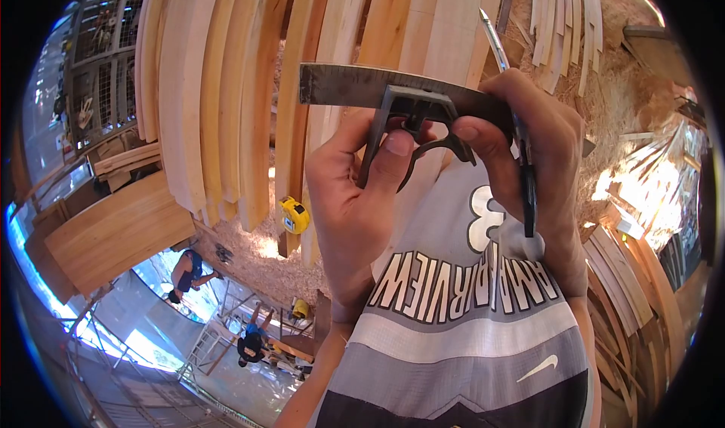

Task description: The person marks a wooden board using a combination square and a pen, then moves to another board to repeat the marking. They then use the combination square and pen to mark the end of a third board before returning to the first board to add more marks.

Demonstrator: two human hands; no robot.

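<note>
A combination square (340, 87) is held up in front of my chest, its dark steel blade running left to right. My left hand (351, 190) is closed around the square's head (411, 100), with the thumb near the lock knob. My right hand (544, 141) pinches the blade's right part between thumb and fingers. That same hand also carries a pen (527, 190), which slants upward past the knuckles with its tip above the blade. The fingers behind the square are partly hidden.
Long wooden boards (249, 88) lie side by side beyond my hands. A yellow tape measure (294, 214) rests beside them. More planks (619, 277) and sawdust lie at right. Two people (251, 345) are in the background at lower left, near a wooden panel (121, 232).
</note>
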